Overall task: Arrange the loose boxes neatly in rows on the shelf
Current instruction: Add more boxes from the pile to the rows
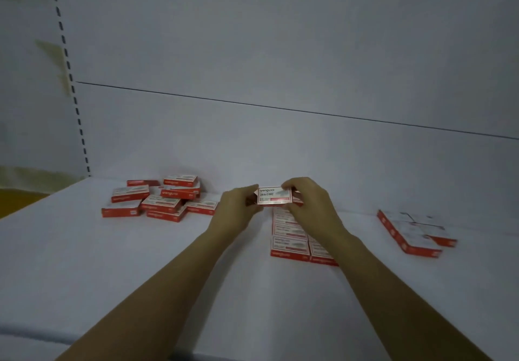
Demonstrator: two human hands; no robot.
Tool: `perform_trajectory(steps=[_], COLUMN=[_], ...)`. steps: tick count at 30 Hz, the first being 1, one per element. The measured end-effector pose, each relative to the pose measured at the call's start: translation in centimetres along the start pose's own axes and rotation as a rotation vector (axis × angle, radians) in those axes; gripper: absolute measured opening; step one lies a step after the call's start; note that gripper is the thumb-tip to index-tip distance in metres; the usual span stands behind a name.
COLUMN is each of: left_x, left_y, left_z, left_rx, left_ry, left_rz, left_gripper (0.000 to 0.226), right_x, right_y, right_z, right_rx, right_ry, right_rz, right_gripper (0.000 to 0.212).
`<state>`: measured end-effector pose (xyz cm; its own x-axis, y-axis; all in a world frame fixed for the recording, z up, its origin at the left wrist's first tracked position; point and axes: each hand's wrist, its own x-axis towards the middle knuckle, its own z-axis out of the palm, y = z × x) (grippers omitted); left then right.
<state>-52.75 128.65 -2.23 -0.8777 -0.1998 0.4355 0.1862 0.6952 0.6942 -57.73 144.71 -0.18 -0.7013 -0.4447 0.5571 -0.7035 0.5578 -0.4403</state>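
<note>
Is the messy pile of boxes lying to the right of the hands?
No, the messy pile lies left of the left hand, which grips a box.

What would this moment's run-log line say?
left hand, right hand: gripping one small red-and-white cardboard box | box: at far end of middle rows | loose pile: on white shelf, left side

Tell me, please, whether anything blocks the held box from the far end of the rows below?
Nothing visible does. The left hand and right hand hold the box above the far end of the rows; the loose pile lies well left. The spot under the hands is hidden.
</note>
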Motion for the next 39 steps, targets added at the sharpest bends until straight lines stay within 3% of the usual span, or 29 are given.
perform_trajectory(steps=[8,19,24,26,31,39], left_x=[1.6,2.5,2.7,2.8,3.2,3.6], left_y=[-0.3,-1.7,-1.6,-1.6,-1.0,-0.7], left_z=[4.1,3.9,2.4,2.1,2.4,2.8], left_rx=[-0.202,-0.253,-0.541,-0.589,-0.543,-0.467], left_ry=[0.112,0.022,-0.114,-0.104,-0.162,-0.237], left_rz=[0.042,-0.065,-0.159,-0.231,-0.421,-0.469], left_gripper=[0.028,0.036,0.021,0.028,0.053,0.055], right_x=[-0.7,-0.1,-0.1,-0.1,0.0,0.2], right_y=[2.2,3.6,3.8,3.6,3.2,3.7], right_z=[1.4,1.2,-0.3,-0.6,-0.2,0.0], right_rx=[0.17,0.322,0.511,0.528,0.539,0.658], right_ry=[0.219,0.102,0.04,-0.007,-0.094,-0.096], right_rz=[0.143,0.217,0.369,0.428,0.558,0.659], right_gripper=[0.03,0.039,0.036,0.038,0.043,0.042])
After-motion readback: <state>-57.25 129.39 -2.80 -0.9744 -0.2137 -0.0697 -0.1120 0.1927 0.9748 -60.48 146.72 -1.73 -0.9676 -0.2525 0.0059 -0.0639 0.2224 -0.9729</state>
